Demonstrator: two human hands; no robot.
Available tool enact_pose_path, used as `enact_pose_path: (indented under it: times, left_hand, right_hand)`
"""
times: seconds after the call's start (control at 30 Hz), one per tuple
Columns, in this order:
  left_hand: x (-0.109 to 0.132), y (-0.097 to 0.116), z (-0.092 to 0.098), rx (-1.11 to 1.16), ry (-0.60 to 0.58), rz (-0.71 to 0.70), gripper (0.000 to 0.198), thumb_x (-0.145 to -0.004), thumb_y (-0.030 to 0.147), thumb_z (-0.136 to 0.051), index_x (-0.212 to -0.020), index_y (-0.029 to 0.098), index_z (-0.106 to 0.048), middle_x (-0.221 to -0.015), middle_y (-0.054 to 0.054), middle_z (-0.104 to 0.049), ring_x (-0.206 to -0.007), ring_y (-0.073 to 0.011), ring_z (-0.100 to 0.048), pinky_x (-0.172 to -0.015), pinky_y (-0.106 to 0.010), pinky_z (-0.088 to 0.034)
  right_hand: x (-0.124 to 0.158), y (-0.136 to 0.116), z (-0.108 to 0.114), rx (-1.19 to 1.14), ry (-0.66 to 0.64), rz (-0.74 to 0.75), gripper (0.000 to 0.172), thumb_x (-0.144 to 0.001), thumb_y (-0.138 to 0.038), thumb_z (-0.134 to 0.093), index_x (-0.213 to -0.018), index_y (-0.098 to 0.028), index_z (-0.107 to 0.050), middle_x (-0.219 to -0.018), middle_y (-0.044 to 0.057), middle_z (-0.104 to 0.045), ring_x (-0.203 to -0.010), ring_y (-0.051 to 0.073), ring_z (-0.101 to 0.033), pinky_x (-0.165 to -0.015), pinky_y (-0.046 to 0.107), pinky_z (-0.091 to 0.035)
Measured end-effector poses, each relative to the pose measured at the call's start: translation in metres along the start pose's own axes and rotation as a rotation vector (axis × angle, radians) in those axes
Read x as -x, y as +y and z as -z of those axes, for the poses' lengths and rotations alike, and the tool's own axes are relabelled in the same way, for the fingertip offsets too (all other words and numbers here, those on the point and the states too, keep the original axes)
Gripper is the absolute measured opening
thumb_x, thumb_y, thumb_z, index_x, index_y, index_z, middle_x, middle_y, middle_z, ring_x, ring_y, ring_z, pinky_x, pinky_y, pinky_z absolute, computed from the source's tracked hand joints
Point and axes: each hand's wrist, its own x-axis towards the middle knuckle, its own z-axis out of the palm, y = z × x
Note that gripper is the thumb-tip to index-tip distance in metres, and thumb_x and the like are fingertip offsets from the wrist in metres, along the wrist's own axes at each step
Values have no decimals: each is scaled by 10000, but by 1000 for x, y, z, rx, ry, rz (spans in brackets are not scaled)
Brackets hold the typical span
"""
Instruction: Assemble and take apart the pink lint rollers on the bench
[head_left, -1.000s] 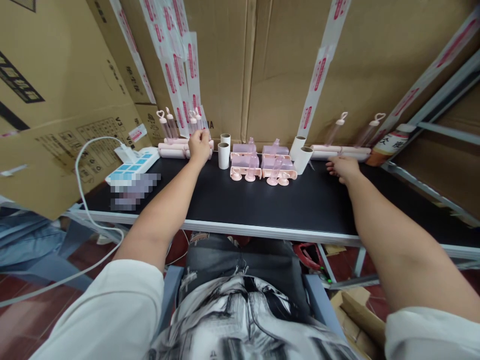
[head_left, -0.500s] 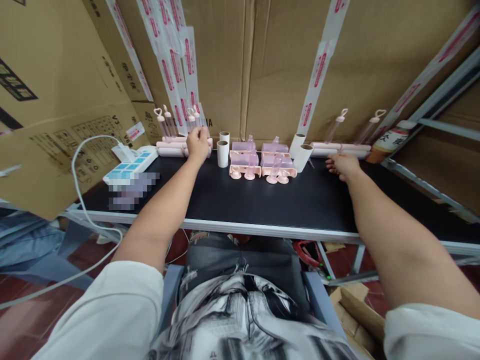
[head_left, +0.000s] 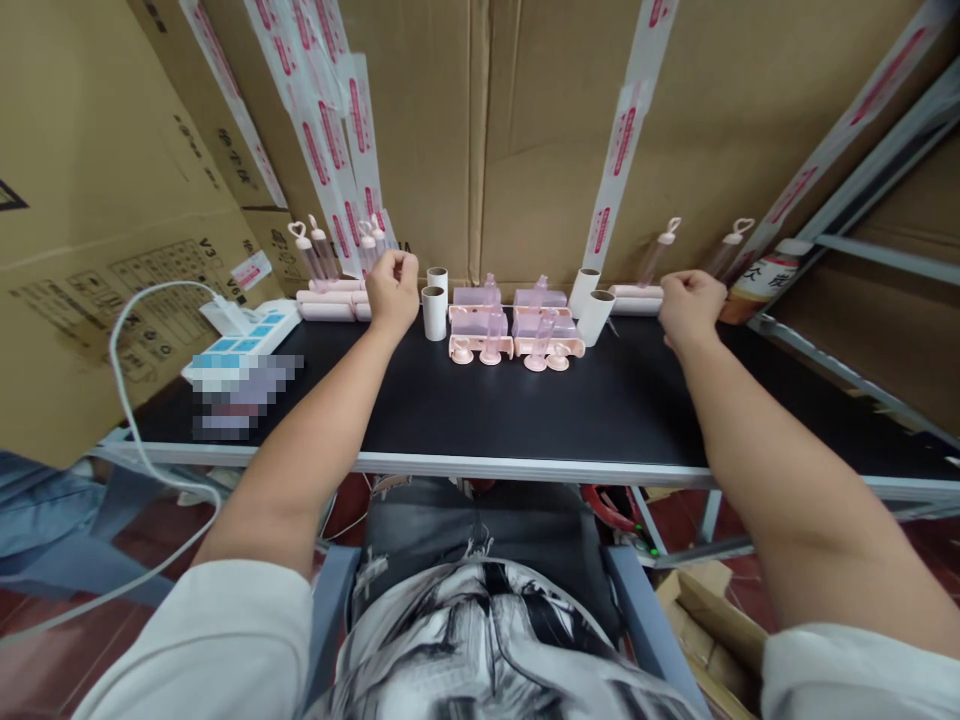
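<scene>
My left hand (head_left: 395,290) is closed in a pinch at the right end of several pale pink cylinders (head_left: 330,308) lying against the cardboard. Behind it stand slim clear-pink tubes (head_left: 320,258) with heart-shaped loop tops. My right hand (head_left: 691,305) is closed in front of the right-hand pink cylinders (head_left: 634,300), partly covering them. Two more loop-topped tubes, one a nearer tube (head_left: 657,262), rise behind it. Whatever either set of fingers holds is hidden. Between my hands sit pink holders (head_left: 480,347) with translucent lilac pieces and small clear-pink upright parts.
White hollow tubes (head_left: 433,315) stand left of the holders, and others (head_left: 596,320) lean at their right. A power strip (head_left: 244,340) with a white cable is on the left. A bottle (head_left: 765,280) stands far right by the metal frame. Cardboard (head_left: 555,150) walls the back.
My right hand has risen slightly and its fingers have curled closed. My left hand stays by the left cylinders. The whole view has shifted a little.
</scene>
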Motion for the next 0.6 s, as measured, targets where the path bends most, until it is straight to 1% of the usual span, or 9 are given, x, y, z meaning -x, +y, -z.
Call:
enact_pose_path:
  times: [0.07,0.1,0.13,0.2,0.3,0.37,0.43,0.53,0.6]
  left_hand:
    - [12,16,-5,57,-70,-93,130,-1004,316,-604,-931,214,-637,-860,-17,-700,-782,-158,-656,-758,-273,-525]
    - [20,25,-9,88,-124,-126,123,-990,323,-617,-983,206,-653,-894,-22,-713,-763,-151,-649,-731,-269,-522]
    - [29,33,-12,117,-180,-156,157,-974,326,-627,-1053,197,-668,-927,-28,-724,-733,-143,-639,-699,-267,-516]
    - [47,49,-17,132,-305,-221,269,-964,333,-641,-1185,187,-680,-937,-25,-734,-695,-133,-620,-699,-270,-524]
    - [68,65,-19,131,-443,-342,290,-973,321,-609,-1209,179,-701,-999,-49,-759,-766,-145,-656,-749,-285,-546]
    - [76,70,-19,143,-514,-408,289,-988,334,-596,-1194,170,-717,-1004,-56,-767,-806,-154,-675,-778,-296,-552]
    - [79,71,-17,157,-596,-434,298,-1000,351,-596,-1196,166,-724,-955,-41,-765,-768,-144,-669,-776,-293,-550]
    - [79,70,-15,174,-685,-414,304,-999,359,-605,-1195,164,-732,-881,-14,-755,-669,-116,-625,-725,-274,-531]
    - [78,69,-15,180,-701,-398,304,-997,369,-611,-1180,163,-739,-860,-11,-754,-649,-112,-608,-702,-267,-520]
  right_hand:
    - [7,-15,-10,-49,143,53,179,-1010,-231,-468,-1002,-218,-646,-914,62,-691,-855,238,-635,-794,385,-532]
    - [12,-24,-16,-80,175,83,123,-980,-252,-535,-958,-225,-653,-898,52,-698,-827,227,-640,-779,371,-536]
    - [20,-32,-21,-113,171,134,90,-950,-269,-593,-919,-230,-667,-872,42,-703,-799,218,-642,-765,360,-538]
    - [36,-47,-30,-199,132,287,79,-901,-290,-668,-867,-229,-705,-798,32,-699,-727,206,-626,-720,354,-526]
    - [55,-64,-34,-230,65,432,110,-890,-316,-684,-880,-231,-754,-716,17,-675,-650,193,-584,-659,348,-487]
    - [61,-69,-32,-209,69,452,129,-897,-322,-674,-892,-233,-767,-701,16,-673,-640,193,-580,-651,348,-479]
    - [62,-70,-28,-176,51,442,128,-889,-318,-673,-875,-234,-768,-694,18,-679,-637,194,-581,-647,347,-475]
    - [62,-68,-25,-124,-105,450,129,-868,-328,-694,-837,-230,-772,-686,20,-691,-623,189,-578,-635,343,-459]
    - [63,-67,-26,-97,-178,459,140,-870,-340,-702,-831,-227,-775,-686,20,-696,-628,192,-589,-639,344,-459]
